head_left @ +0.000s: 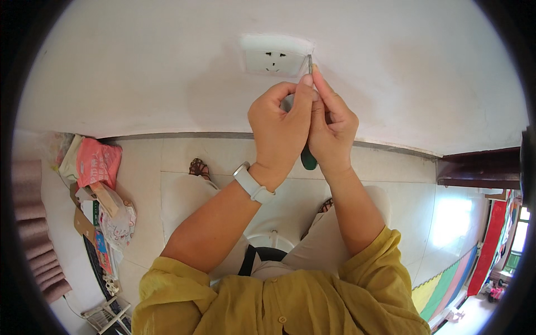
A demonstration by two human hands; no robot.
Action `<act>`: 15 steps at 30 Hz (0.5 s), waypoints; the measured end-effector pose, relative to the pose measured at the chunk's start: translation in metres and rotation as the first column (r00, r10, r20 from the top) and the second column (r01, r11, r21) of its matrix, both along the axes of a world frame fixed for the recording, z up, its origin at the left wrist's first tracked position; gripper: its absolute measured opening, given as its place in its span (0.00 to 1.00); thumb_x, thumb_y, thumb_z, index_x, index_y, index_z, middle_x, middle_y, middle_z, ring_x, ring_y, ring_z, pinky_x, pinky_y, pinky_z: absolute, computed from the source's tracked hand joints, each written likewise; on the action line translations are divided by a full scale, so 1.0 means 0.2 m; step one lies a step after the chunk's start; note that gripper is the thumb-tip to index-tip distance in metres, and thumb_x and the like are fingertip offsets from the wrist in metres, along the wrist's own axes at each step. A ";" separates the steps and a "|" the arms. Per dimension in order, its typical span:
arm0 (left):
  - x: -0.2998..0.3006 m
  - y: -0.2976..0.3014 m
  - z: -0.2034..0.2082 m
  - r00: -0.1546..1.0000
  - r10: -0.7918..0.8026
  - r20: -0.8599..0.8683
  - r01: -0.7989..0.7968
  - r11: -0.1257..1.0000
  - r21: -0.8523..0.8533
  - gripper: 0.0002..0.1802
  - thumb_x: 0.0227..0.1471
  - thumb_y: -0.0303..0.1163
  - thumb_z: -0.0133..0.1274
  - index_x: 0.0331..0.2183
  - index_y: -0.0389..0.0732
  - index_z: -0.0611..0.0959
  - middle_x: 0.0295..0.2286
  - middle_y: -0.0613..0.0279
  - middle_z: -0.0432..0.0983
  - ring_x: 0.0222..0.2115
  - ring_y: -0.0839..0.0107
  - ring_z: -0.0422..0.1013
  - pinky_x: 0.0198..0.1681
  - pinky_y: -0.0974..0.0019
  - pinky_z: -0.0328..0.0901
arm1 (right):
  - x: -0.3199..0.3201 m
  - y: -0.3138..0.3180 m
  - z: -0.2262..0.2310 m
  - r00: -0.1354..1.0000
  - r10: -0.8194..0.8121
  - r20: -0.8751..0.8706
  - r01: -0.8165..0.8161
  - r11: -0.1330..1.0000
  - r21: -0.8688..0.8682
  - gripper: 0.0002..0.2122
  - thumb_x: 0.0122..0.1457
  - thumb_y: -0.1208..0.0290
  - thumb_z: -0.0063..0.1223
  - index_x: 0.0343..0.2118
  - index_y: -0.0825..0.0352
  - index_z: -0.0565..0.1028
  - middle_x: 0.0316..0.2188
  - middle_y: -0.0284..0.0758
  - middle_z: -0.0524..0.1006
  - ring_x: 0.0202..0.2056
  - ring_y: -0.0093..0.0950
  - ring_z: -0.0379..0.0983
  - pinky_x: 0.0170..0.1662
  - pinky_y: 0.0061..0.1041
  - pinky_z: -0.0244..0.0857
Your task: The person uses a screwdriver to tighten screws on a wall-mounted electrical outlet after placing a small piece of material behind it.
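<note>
A white wall socket [273, 62] is set low in the pale wall in front of me. Both my hands are closed around a screwdriver [309, 159] with a dark green handle end, which shows below my fingers. Its thin grey shaft points up, and the tip touches the right edge of the socket plate near the upper corner. My left hand [279, 120], with a watch [254, 182] on the wrist, pinches the shaft from the left. My right hand [335, 125] grips from the right, its index finger stretched along the shaft. Most of the handle is hidden by my hands.
Bags, one pink [99, 162] and one clear plastic [118, 223], lean by the left wall near a curtain [39, 229]. A dark wooden piece [479, 168] stands at the right. Coloured floor mats [444, 285] lie at lower right. A white stool [273, 239] is beneath me.
</note>
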State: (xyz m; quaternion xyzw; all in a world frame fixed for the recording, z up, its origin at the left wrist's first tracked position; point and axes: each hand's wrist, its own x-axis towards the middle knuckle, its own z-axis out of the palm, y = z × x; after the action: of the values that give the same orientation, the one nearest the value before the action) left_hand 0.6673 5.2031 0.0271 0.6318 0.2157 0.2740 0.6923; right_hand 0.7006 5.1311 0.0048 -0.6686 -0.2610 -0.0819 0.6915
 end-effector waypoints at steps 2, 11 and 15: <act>0.04 0.01 0.02 1.000 -0.003 0.021 0.003 1.000 0.006 0.17 0.52 0.38 0.55 0.21 0.33 0.79 0.11 0.70 0.65 0.13 0.85 0.56 0.15 0.74 0.51 | 0.02 -0.01 0.05 0.999 -0.009 -0.037 0.008 1.000 -0.022 0.17 0.61 0.81 0.42 0.52 0.64 0.71 0.29 0.27 0.75 0.26 0.12 0.65 0.29 0.12 0.60; 0.02 0.04 -0.02 0.993 -0.044 0.108 0.044 0.999 -0.001 0.16 0.56 0.37 0.52 0.24 0.35 0.80 0.18 0.73 0.70 0.20 0.86 0.60 0.22 0.80 0.56 | 0.05 0.03 0.03 0.969 -0.079 0.234 0.100 0.992 -0.078 0.16 0.58 0.83 0.45 0.50 0.67 0.72 0.33 0.37 0.79 0.27 0.16 0.70 0.32 0.13 0.64; -0.01 0.04 -0.03 0.997 -0.069 0.046 0.073 0.994 -0.084 0.15 0.57 0.36 0.50 0.25 0.35 0.80 0.19 0.73 0.70 0.21 0.86 0.60 0.22 0.79 0.56 | 0.01 0.04 -0.01 0.964 -0.118 0.239 0.151 0.981 -0.125 0.18 0.56 0.84 0.47 0.49 0.66 0.73 0.28 0.39 0.79 0.23 0.19 0.69 0.28 0.15 0.65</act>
State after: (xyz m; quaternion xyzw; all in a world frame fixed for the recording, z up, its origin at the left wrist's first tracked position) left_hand 0.6647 5.2115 0.0203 0.6028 0.1895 0.2533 0.7325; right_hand 0.7016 5.1387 0.0026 -0.7183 -0.2987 -0.1870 0.5999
